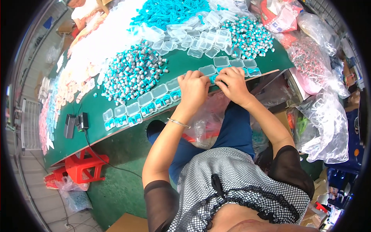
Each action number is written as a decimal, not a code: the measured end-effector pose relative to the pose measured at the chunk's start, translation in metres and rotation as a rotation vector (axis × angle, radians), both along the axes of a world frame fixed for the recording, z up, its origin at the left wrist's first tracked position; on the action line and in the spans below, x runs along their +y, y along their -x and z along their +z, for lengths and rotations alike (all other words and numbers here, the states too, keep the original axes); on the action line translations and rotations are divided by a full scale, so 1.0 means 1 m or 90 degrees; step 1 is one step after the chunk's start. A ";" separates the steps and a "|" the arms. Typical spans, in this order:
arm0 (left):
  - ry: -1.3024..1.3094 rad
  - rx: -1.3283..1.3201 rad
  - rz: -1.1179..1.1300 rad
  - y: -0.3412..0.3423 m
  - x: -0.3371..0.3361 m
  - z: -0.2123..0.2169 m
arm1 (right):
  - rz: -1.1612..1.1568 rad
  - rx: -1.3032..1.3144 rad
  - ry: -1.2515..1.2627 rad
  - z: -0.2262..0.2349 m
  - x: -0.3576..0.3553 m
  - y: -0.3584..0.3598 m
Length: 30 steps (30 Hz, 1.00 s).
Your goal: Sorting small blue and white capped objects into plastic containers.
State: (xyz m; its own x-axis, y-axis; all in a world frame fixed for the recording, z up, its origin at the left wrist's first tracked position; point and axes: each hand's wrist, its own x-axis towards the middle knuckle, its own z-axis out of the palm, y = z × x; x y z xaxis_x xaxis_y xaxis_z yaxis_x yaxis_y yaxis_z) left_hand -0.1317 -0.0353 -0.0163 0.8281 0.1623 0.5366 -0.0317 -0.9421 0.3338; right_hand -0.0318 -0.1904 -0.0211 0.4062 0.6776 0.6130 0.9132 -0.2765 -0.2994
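Observation:
Along the near edge of the green table point(94, 131) runs a row of small clear plastic boxes point(159, 92) with their lids tipped back. Small teal-and-grey pieces point(163, 101) lie in many of them. My left hand point(193, 87) is over the middle of this row, fingers bent and pinched together. Close on its right, my right hand point(233, 82) also has its fingertips pressed together above the boxes. Whatever lies between the fingertips of either hand is too small or hidden to make out.
Heaps of teal-and-grey pieces point(133, 71) flank a pile of clear boxes point(189, 40); a teal heap point(170, 11) lies behind. Black devices point(70, 126) with a cable sit at left, above a red stool point(85, 167). Plastic bags point(324, 123) crowd the right. Another person point(83, 11) is far left.

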 end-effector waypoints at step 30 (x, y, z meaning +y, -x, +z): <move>0.003 0.065 0.176 0.038 0.124 0.017 | -0.071 0.025 0.104 0.024 -0.004 -0.116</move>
